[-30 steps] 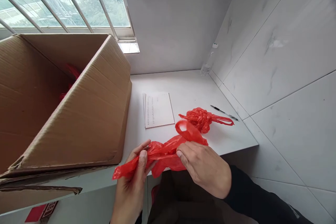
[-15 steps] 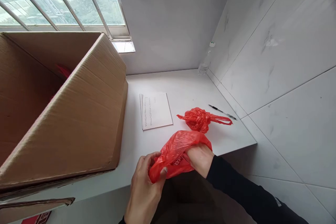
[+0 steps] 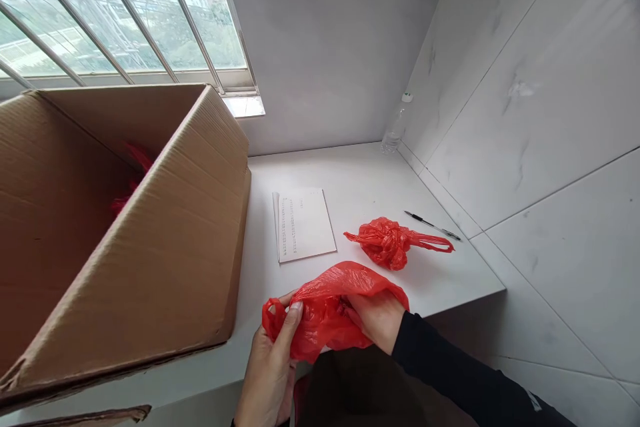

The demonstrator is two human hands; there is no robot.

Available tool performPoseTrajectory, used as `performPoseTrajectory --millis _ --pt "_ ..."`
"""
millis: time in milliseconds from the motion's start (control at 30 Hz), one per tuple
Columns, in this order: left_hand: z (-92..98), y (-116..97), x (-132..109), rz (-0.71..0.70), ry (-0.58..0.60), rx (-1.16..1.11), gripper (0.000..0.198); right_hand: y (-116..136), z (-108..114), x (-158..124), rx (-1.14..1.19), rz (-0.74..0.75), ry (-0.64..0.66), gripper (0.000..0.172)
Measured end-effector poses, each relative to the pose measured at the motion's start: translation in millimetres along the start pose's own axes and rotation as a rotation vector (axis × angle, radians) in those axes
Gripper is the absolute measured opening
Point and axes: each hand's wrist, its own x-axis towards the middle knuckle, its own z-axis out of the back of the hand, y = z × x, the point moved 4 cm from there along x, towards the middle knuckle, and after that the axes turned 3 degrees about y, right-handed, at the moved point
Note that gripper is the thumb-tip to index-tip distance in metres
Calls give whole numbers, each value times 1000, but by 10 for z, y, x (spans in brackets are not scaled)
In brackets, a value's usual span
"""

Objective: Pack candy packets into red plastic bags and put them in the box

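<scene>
A thin red plastic bag (image 3: 345, 280) is held over the table's front edge, its mouth open towards me. My left hand (image 3: 273, 353) pinches the bag's left end by the handle, thumb on top. Deep in the bag's mouth is my right hand (image 3: 377, 317), its fingers hidden by the plastic. Something small and dark shows near those fingers, too unclear to name. Just behind lies a second red plastic bag (image 3: 385, 243), knotted into a bundle with its handle loop stretched to the right.
A large open cardboard box (image 3: 165, 240) stands on the left, with red plastic inside. On the white table (image 3: 310, 170) lie printed papers (image 3: 307, 223) and a black pen (image 3: 431, 225). A clear bottle (image 3: 395, 125) stands in the back corner. Tiled wall borders the right.
My left hand has shifted its grip, and the bag's handle now shows above its thumb. The right hand stays inside the bag. The camera view has tilted up slightly.
</scene>
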Motion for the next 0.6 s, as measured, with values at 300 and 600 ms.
performPoseTrajectory --millis 300,600 --pt "-178 -183 -56 119 -74 -237 39 63 -52 28 -28 -55 82 38" --pt "-254 -259 -58 79 -33 -235 33 137 -106 25 -144 -97 217 51"
